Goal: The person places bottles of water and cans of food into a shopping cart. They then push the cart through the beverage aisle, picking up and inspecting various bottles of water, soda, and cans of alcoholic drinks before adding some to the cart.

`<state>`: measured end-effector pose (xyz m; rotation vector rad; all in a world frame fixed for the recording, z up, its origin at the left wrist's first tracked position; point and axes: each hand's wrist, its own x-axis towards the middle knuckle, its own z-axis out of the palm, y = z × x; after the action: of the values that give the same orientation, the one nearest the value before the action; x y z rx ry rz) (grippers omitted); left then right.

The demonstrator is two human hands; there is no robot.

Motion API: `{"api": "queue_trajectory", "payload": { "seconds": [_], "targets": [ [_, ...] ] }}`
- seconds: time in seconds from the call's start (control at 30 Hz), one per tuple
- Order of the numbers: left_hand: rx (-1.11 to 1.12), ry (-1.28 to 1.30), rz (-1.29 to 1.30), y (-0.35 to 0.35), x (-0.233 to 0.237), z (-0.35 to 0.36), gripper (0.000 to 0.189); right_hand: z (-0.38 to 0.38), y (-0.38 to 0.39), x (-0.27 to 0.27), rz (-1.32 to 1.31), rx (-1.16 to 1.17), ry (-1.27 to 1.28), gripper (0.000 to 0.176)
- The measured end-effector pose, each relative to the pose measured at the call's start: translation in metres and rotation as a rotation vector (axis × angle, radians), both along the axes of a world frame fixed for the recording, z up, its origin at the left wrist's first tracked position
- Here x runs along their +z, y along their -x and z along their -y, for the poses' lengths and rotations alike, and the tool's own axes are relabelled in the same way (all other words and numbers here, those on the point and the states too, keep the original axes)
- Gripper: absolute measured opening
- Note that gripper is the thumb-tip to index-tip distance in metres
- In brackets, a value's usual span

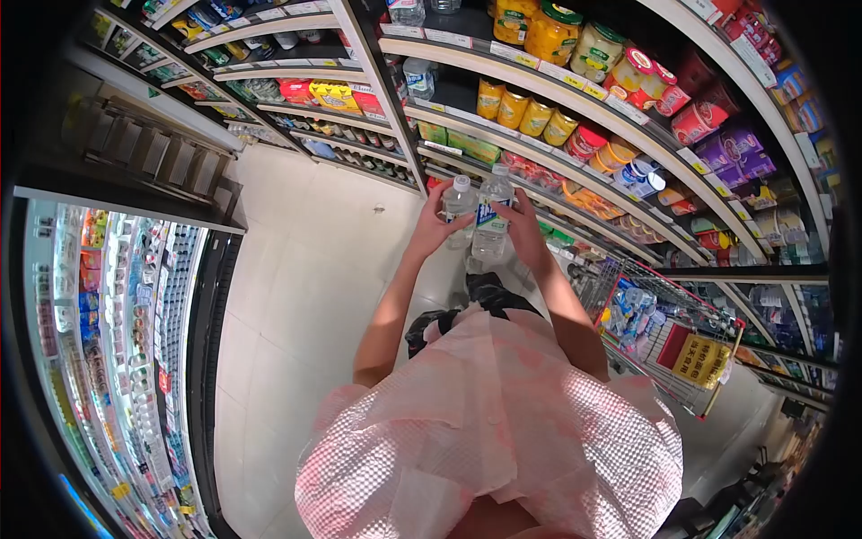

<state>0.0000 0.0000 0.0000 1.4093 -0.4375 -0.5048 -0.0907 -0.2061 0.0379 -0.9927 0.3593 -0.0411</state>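
Note:
Two clear plastic bottles are held up side by side before me, near the middle of the view. My left hand (pixel 435 219) is closed around the bottle with the white cap (pixel 461 190), its thumb across the front. The fingers of my right hand (pixel 523 221) wrap the other bottle (pixel 490 235), which has a blue, white and green label and stands upright. Both bottles hold clear contents, and they overlap slightly in this view. Behind them is the lower part of the store shelf (pixel 530 190).
To my right stands a shopping cart (pixel 660 332) loaded with bottles, a yellow sign (pixel 698 361) at its handle. Shelves with yellow jars (pixel 512 110) and cans curve ahead. A lit display case (pixel 117 314) lines the left side, beyond the pale tile floor (pixel 287 296).

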Motion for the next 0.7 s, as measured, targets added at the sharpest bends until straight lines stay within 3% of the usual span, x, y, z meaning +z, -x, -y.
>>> {"api": "queue_trajectory", "payload": {
  "seconds": [0.07, 0.2, 0.3, 0.43, 0.57, 0.7],
  "targets": [
    [-0.044, -0.078, -0.046, -0.024, 0.005, 0.006, 0.088, 0.008, -0.014, 0.010, 0.033, 0.010, -0.003, 0.056],
    [-0.057, 0.080, -0.019, -0.113, 0.005, 0.015, 0.091, 0.011, -0.086, 0.021, 0.119, -0.036, 0.014, 0.055],
    [-0.132, -0.029, 0.044, -0.168, 0.026, 0.021, 0.087, 0.034, -0.138, -0.001, 0.062, 0.111, 0.147, 0.056],
    [-0.255, -0.220, 0.080, -0.239, 0.045, 0.032, 0.078, 0.048, -0.206, -0.014, 0.250, 0.179, 0.345, 0.056],
    [-0.286, -0.379, 0.584, -0.292, 0.058, 0.044, 0.073, 0.067, -0.260, -0.014, 0.307, 0.282, 0.845, 0.068],
    [-0.322, -0.525, 0.609, -0.314, 0.088, 0.052, 0.067, 0.068, -0.282, 0.002, 0.317, 0.252, 0.984, 0.069]
  ]
}}
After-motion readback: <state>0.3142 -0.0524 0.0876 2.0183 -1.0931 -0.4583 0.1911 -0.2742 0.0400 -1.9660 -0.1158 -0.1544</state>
